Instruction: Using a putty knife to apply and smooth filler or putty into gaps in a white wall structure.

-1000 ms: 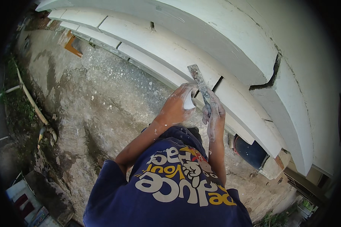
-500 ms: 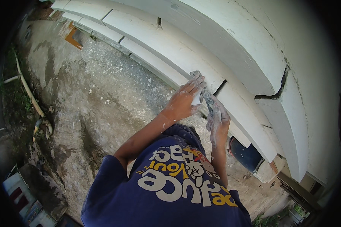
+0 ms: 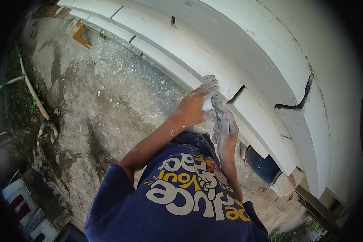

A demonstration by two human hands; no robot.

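Observation:
My left hand [image 3: 193, 107] reaches over the edge of a long white slab [image 3: 175, 54], its dusty fingers pressed together. Between its thumb and fingers shows a smooth white piece [image 3: 208, 104], mostly covered. A flat grey tip [image 3: 209, 77] sticks out past these fingertips onto the slab. My right hand [image 3: 226, 128], coated in white powder, is closed around a slim grey, plaster-smeared tool [image 3: 217, 105]. This tool runs up toward the left fingers; whether the grey tip belongs to it, I cannot tell. Both hands are near a dark gap [image 3: 235, 94] between two slabs.
Larger white slabs [image 3: 246, 44] rise in steps on the right, with a jagged crack [image 3: 300, 103]. Below them stands a dark blue container [image 3: 262, 164]. An orange-brown angled piece [image 3: 82, 38] lies on the spotted concrete floor [image 3: 121, 88]. Pale pipes [image 3: 33, 94] run along the left.
My right hand has moved slightly down and left, turning with the grey tool. My left hand remains at nearly the same place on the slab edge.

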